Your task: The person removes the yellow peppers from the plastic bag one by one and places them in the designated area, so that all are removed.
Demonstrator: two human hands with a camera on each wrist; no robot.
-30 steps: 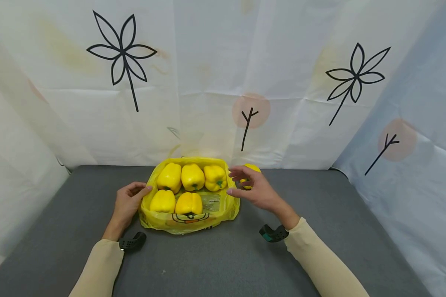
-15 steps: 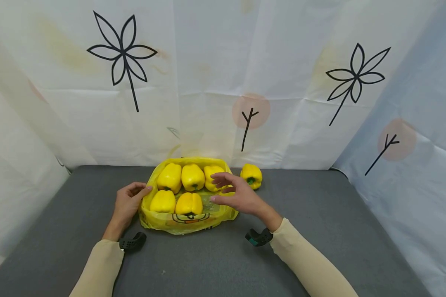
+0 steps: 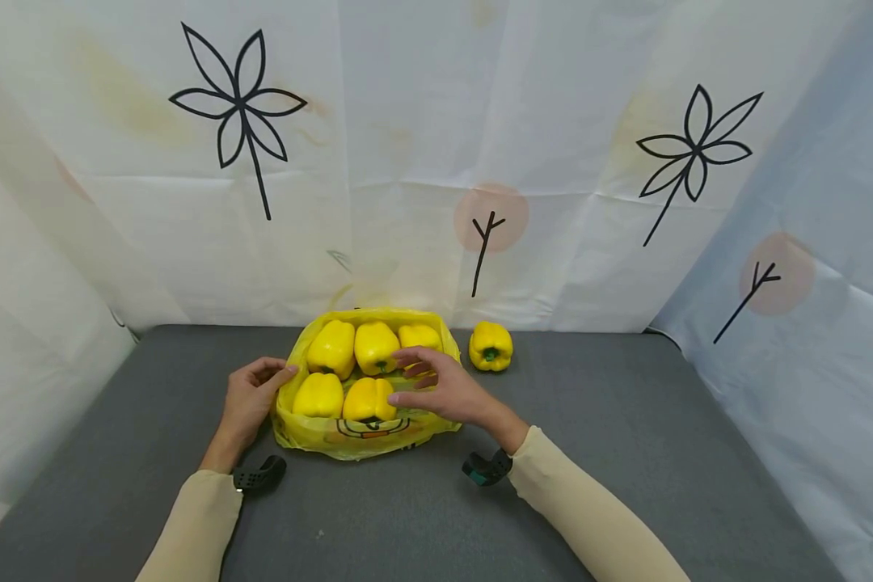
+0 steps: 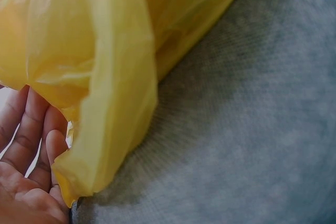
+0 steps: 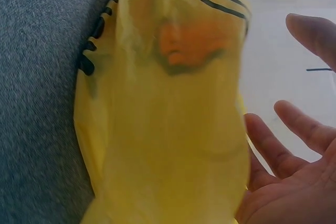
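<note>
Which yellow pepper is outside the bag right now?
The yellow pepper sitting alone on the gray table, just right of the yellow bag. The five other peppers in view are all inside the bag.

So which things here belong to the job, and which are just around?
Part of the job:
- yellow bag, its edge pinched by the left hand
- five peppers visible in it, the right hand over them
- loose pepper beside it, probably, being the same kind

Just around:
- grey table
- printed cloth backdrop
- black wristbands, worn
</note>
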